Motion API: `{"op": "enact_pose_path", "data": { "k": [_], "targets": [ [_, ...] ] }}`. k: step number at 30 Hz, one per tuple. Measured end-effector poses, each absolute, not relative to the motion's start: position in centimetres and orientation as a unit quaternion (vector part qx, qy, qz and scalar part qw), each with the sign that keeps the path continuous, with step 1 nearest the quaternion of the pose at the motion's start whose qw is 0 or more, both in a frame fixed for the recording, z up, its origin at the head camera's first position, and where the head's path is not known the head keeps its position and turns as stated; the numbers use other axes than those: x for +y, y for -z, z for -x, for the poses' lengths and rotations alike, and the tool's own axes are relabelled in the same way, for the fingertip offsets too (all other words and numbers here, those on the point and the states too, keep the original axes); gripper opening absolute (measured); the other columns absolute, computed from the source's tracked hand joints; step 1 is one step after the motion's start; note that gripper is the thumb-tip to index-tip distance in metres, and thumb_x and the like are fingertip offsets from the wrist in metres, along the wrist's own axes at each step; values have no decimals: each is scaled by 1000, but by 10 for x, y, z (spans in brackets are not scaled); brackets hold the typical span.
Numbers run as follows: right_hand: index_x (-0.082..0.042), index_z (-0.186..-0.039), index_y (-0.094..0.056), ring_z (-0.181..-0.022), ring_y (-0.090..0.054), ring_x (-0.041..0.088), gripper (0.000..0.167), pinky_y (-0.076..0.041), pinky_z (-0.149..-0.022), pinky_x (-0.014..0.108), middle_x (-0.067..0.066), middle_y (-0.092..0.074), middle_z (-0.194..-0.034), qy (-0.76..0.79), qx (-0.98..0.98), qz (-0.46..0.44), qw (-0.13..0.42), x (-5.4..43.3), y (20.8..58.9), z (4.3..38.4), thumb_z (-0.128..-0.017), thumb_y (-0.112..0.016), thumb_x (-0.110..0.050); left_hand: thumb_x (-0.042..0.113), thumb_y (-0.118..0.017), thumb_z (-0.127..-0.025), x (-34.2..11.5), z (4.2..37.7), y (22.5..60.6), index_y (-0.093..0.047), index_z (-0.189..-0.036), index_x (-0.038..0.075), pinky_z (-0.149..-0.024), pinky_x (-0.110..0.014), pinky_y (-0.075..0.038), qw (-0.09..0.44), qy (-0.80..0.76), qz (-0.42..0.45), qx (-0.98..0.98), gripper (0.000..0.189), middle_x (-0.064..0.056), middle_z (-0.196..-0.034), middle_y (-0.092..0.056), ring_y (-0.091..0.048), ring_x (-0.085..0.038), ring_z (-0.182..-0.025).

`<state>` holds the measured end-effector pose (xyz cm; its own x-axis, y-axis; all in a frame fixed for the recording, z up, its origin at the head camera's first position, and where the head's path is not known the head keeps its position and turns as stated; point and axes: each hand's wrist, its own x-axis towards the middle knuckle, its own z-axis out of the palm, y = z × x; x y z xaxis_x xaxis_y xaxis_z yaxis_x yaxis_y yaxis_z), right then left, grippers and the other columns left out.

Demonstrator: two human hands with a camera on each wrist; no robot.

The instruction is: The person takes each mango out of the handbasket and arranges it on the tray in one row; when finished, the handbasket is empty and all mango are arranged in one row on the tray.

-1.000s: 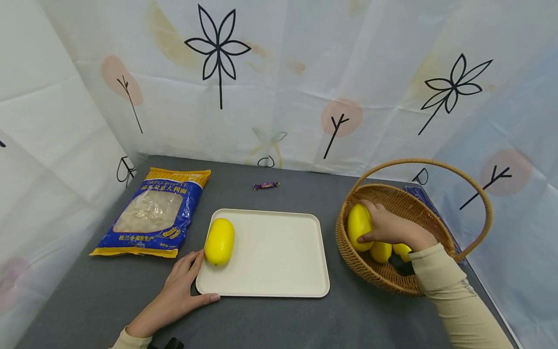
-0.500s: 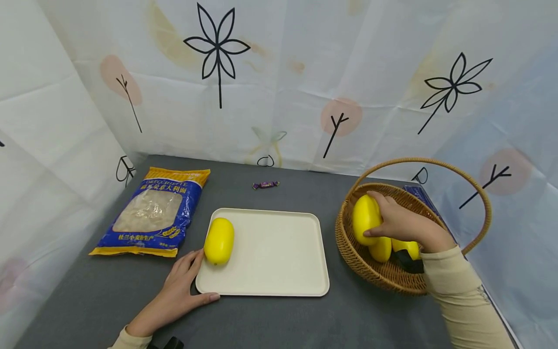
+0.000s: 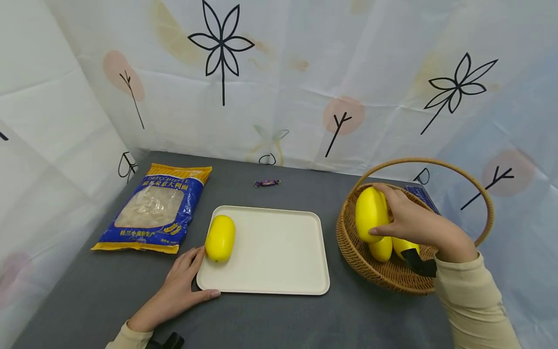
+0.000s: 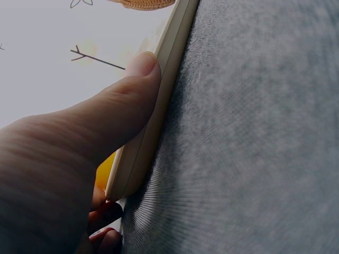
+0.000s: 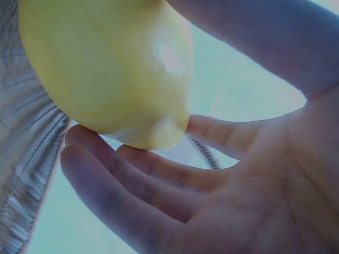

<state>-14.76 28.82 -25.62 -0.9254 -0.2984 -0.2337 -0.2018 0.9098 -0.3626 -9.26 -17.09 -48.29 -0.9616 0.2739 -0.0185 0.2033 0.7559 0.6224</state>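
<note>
The right hand [image 3: 411, 220] grips a large yellow fruit [image 3: 369, 213] between thumb and fingers — with the wicker basket [image 3: 358, 264] beneath that grip and two more yellow pieces [image 3: 381, 249] in it, just to the grip's near side. Well to the left of this grip, the left hand [image 3: 176, 283] lies with fingers extended at the cream tray's [image 3: 270, 261] near-left corner — a second yellow fruit [image 3: 220, 239] rests on the tray, just beside its fingertips.
</note>
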Motion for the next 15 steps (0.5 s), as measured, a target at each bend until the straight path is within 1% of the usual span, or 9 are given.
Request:
{"op": "enact_pose_path", "data": {
  "k": [5, 7, 11, 15],
  "targets": [
    [-6, -152, -10, -108, -47, 35, 103, -50, -82, 44, 27, -31, -137, 172, 965, 147, 132, 275, 253, 143, -81, -76, -39, 70, -69, -69, -171, 94, 481, -22, -152, 3, -102, -71, -20, 57, -322, -126, 937, 117, -23, -150, -25, -19, -44, -135],
    [-6, -152, -10, -108, -48, 34, 102, -50, -83, 44, 27, -30, -137, 175, 964, 155, 129, 267, 253, 141, -81, -76, -38, 70, -69, -70, -170, 94, 481, -22, -152, 2, -102, -70, -20, 51, -322, -128, 937, 116, -23, -149, -26, -19, -44, -135],
    [-6, -152, -11, -107, -49, 35, 101, -51, -82, 45, 27, -30, -137, 182, 960, 173, 125, 252, 254, 139, -81, -76, -37, 69, -69, -70, -170, 94, 481, -23, -152, 2, -102, -70, -22, 46, -322, -132, 936, 115, -23, -149, -27, -20, -44, -135],
    [-6, -151, -13, -106, -47, 32, 98, -49, -83, 42, 25, -32, -135, 189, 956, 191, 122, 239, 255, 140, -82, -77, -33, 70, -68, -70, -171, 93, 483, -22, -152, 3, -103, -70, -21, 54, -320, -128, 937, 116, -23, -150, -25, -20, -44, -135]
  ]
}}
